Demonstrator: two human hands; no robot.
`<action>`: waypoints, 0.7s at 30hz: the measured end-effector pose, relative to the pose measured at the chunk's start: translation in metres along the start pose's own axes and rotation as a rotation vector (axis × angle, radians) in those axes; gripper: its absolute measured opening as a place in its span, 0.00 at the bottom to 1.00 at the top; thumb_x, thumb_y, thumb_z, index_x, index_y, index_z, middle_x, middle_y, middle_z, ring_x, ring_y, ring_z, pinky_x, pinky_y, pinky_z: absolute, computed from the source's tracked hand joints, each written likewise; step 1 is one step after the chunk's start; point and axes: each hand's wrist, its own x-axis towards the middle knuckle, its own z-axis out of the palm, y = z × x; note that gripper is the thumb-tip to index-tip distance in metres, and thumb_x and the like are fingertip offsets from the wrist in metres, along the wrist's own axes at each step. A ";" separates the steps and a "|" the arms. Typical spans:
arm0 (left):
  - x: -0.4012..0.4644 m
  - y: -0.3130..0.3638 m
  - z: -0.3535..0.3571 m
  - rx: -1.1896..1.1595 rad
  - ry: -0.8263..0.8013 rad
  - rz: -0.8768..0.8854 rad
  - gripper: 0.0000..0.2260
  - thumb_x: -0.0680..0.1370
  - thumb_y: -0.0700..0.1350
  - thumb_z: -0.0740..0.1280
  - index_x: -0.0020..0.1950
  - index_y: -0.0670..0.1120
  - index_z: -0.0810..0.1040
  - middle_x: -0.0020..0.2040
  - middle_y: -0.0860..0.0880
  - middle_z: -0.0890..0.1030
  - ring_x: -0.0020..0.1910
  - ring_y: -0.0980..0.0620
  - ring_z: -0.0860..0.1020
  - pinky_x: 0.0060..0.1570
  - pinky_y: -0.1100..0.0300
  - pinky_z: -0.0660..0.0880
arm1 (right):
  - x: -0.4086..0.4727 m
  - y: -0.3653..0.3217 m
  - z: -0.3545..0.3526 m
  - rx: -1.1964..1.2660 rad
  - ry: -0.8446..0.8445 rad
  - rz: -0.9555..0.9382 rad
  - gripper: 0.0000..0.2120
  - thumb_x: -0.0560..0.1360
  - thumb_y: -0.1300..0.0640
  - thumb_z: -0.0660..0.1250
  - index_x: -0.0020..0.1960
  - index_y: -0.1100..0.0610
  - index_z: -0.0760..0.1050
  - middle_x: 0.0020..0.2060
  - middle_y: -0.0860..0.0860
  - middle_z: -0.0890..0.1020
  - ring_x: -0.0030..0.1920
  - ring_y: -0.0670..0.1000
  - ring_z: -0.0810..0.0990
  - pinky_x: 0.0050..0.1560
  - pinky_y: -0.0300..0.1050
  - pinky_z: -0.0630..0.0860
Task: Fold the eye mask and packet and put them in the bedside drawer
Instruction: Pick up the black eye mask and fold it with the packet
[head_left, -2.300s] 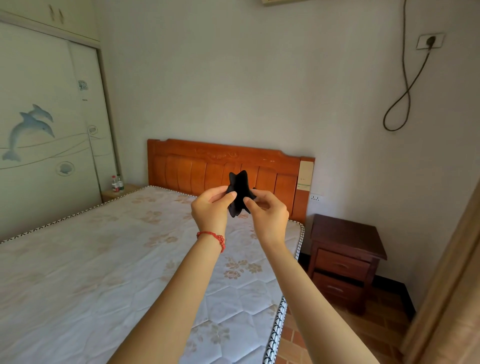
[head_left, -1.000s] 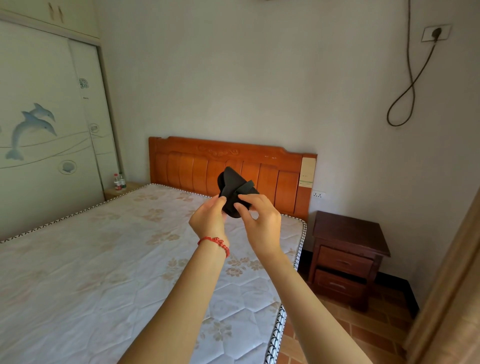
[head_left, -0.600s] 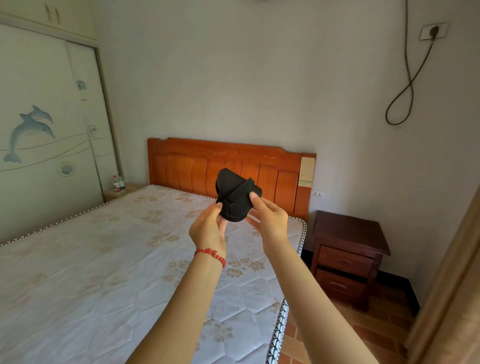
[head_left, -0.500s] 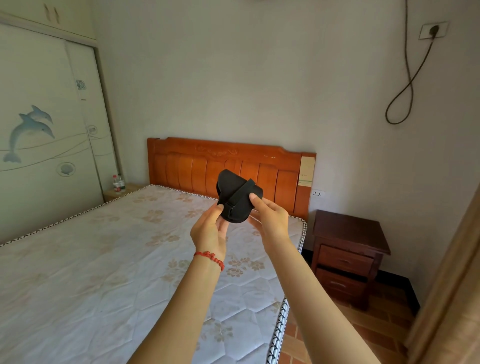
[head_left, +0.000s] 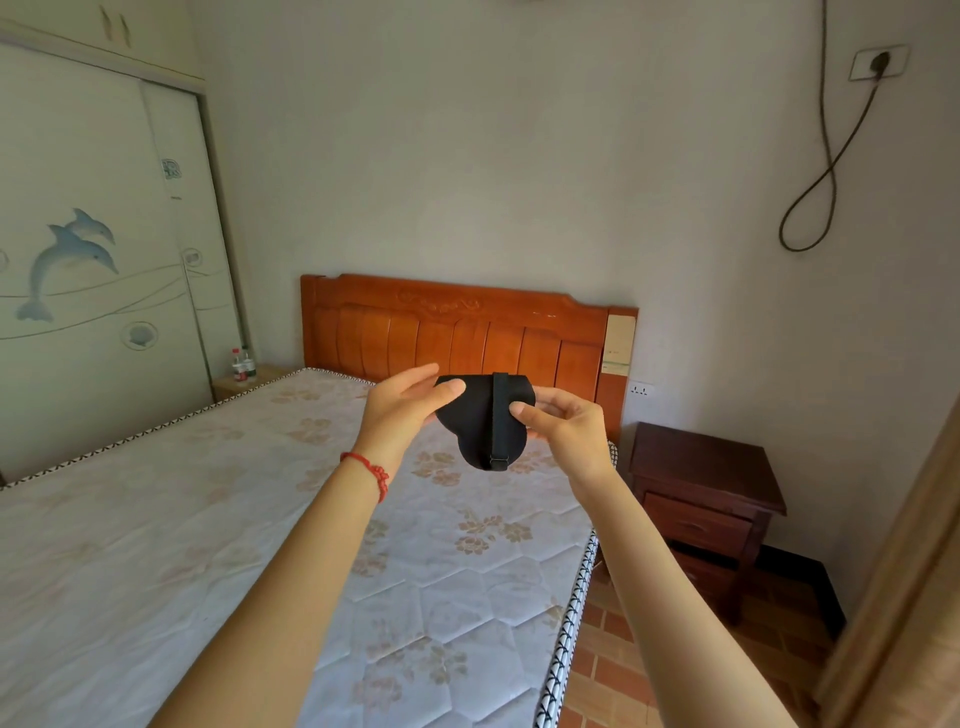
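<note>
The eye mask (head_left: 480, 423), folded to a rounded black pad with its strap (head_left: 500, 415) running vertically down the centre, is held in the air above the mattress (head_left: 260, 519), pinched at its 9 o'clock edge by the left hand (head_left: 402, 410) and at its 3 o'clock edge by the right hand (head_left: 563, 428), thumb tips on the near face. The bedside drawer (head_left: 698, 525), shut in the dark nightstand (head_left: 701, 467), lies at 4 o'clock from the mask, so the right hand is judged nearer for the transfer. No packet is visible, and no brand or writing is legible.
</note>
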 end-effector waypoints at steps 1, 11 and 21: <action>0.001 0.003 -0.002 0.059 -0.024 0.008 0.22 0.70 0.42 0.72 0.63 0.42 0.74 0.58 0.48 0.76 0.58 0.51 0.74 0.57 0.55 0.74 | 0.000 0.000 -0.001 0.001 -0.016 -0.007 0.10 0.70 0.66 0.70 0.44 0.53 0.81 0.32 0.45 0.85 0.36 0.43 0.83 0.35 0.33 0.76; -0.003 0.008 -0.010 0.212 -0.140 0.107 0.07 0.69 0.36 0.72 0.42 0.46 0.82 0.39 0.49 0.83 0.36 0.58 0.82 0.35 0.66 0.79 | 0.001 0.000 -0.006 -0.036 -0.150 0.018 0.08 0.71 0.63 0.71 0.47 0.52 0.81 0.39 0.46 0.85 0.43 0.45 0.83 0.41 0.35 0.77; -0.006 0.003 -0.007 0.303 -0.196 0.169 0.07 0.66 0.34 0.73 0.40 0.45 0.83 0.40 0.43 0.84 0.41 0.48 0.83 0.42 0.57 0.79 | 0.003 -0.007 0.004 -0.104 -0.201 0.085 0.04 0.71 0.57 0.72 0.45 0.52 0.82 0.36 0.43 0.84 0.38 0.40 0.82 0.36 0.30 0.74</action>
